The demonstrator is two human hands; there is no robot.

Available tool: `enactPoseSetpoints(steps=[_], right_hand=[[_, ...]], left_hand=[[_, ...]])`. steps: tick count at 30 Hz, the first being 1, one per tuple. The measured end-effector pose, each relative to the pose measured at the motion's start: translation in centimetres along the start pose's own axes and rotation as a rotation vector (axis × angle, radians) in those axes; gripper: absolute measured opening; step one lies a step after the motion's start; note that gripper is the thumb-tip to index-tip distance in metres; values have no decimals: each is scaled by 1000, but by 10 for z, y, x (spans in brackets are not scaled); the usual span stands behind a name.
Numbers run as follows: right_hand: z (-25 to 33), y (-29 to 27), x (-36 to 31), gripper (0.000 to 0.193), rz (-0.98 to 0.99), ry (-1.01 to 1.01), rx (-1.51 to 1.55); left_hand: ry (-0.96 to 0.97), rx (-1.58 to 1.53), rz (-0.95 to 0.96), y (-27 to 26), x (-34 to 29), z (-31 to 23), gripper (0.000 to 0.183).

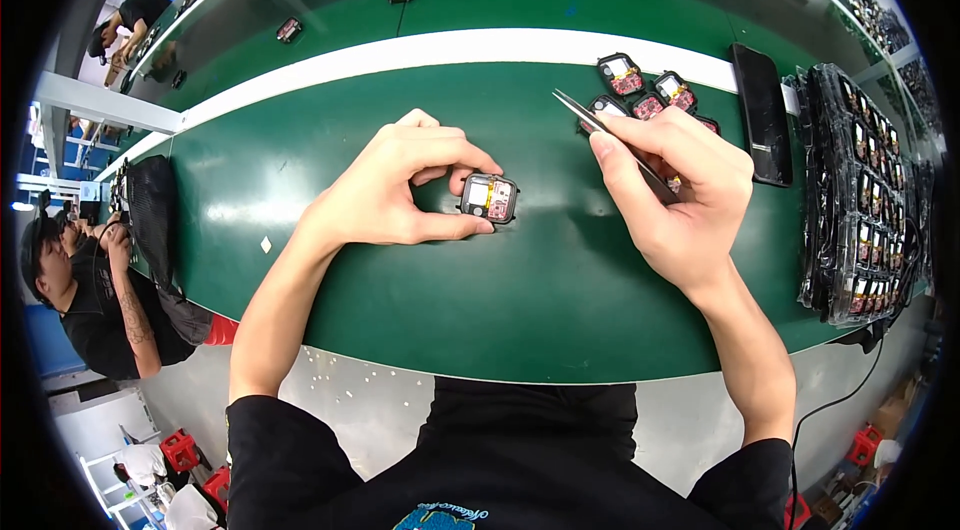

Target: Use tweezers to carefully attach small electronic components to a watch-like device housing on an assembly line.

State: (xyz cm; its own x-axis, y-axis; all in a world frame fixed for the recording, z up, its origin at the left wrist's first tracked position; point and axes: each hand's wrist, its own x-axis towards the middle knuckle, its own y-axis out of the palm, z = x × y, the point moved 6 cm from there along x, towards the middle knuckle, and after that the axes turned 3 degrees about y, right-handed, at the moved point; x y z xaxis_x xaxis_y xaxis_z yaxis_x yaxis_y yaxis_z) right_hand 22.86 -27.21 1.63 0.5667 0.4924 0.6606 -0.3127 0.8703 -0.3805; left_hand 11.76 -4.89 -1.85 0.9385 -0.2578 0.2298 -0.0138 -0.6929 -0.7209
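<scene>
So the left hand (390,185) has its thumb and fingers pinched around the edges of a small square module (489,199), mid-tabletop (400,300); can't tell if it's resting there or lifted a hair. Right hand (690,195) is closed around some dark tweezers (577,110), tips pointing far-left, well apart from the module. Just beyond that hand there's a bunch of similar modules (622,77), then a black phone-like slab (762,115) further right, and stacked clear trays (850,195) at the far right end.

Open bench (550,280) parts device (489,199) from right hand (696,195) (trays (866,205) block far right)
</scene>
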Motion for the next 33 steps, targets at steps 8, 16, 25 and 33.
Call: enactPoseSetpoints(steps=[8,16,25,33], right_hand=[[-21,-20,11,12,-126,124,87],[-15,-21,13,13,-98,126,61],[-22,-42,21,13,-245,166,159],[-38,-52,23,10,-305,200,109]], left_hand=[[-86,-27,-40,1,-4,5,53],[-61,-2,-20,3,-1,3,52],[-63,-7,-37,4,2,0,50],[2,-99,-98,10,75,-18,44]])
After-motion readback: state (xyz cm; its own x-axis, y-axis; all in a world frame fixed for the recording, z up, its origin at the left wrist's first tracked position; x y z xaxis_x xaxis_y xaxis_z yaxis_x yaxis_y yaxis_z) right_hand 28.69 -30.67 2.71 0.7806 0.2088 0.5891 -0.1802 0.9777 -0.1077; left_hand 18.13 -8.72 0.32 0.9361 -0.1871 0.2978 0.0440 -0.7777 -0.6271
